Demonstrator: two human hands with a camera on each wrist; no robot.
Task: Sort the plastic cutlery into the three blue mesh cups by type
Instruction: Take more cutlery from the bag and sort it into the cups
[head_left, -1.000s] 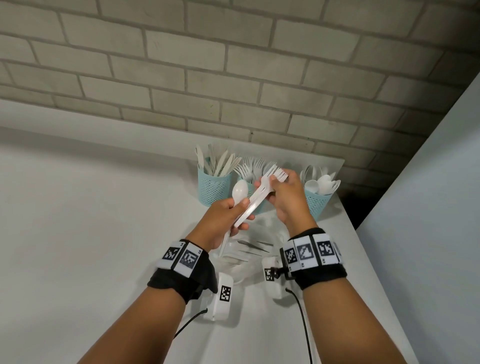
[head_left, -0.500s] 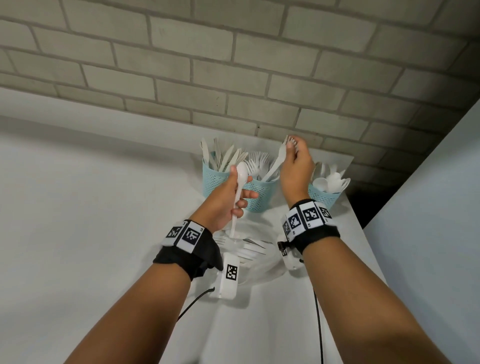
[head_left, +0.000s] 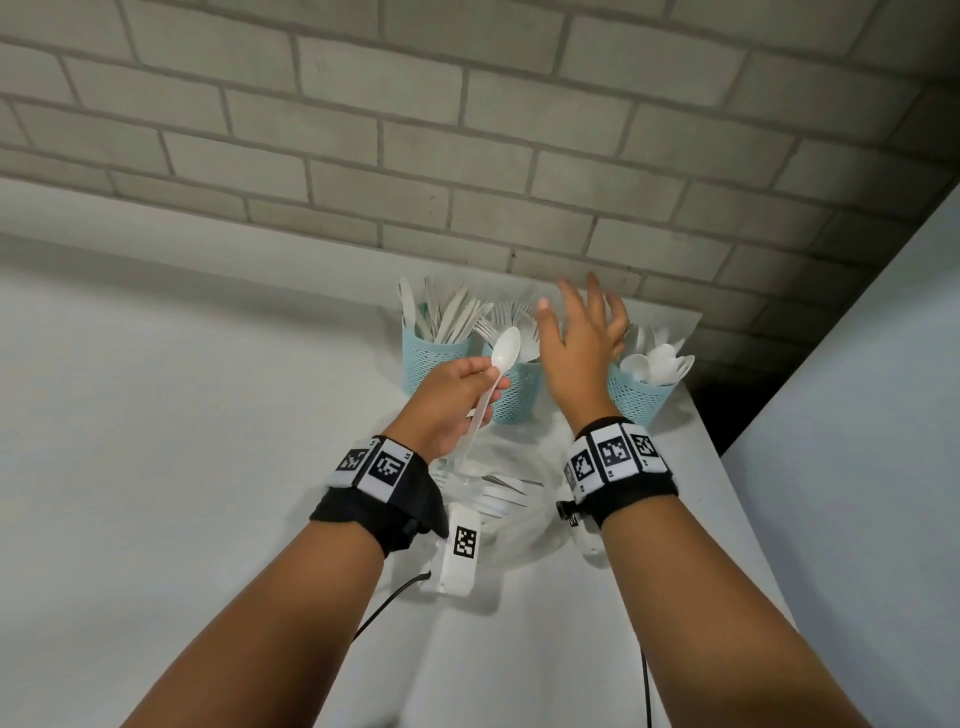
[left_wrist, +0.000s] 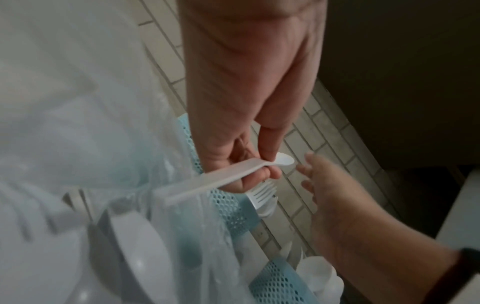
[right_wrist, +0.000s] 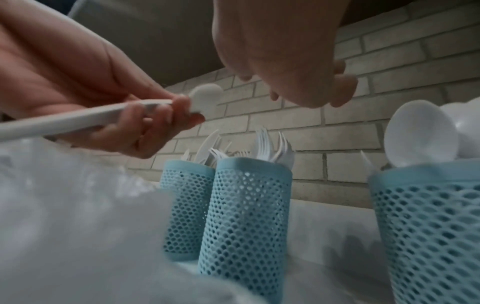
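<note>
Although both wrist bands (head_left: 613, 457) carry black-and-white square code markers, no readable words or brand names appear anywhere. The left hand (head_left: 447, 402) pinches a white plastic spoon (head_left: 496, 379) by its handle between thumb and fingers, bowl pointing up and away, handle slanting down toward the clear plastic bag (head_left: 524, 514) on the table (head_left: 156, 441). The right hand (head_left: 579, 348) holds nothing; its grip is wide, fingers spread and relaxed, raised above and between the middle cup (head_left: 514, 395) and the right cup (head_left: 636, 395).

Three blue mesh cups stand in a row by the brick wall (head_left: 467, 130): the left cup (head_left: 428, 364) holds knives, the middle cup forks, the right cup spoons. From the right wrist view the left and middle cups touch or nearly touch, while the right cup stands apart.

Inside the bag lie a few more white pieces, blurred and partly hidden by the left wrist, so their types are hard to tell. The middle cup's contents are largely covered by the spoon and right hand in the head view. Both wrist views are smeared with the bag's plastic in the foreground
</note>
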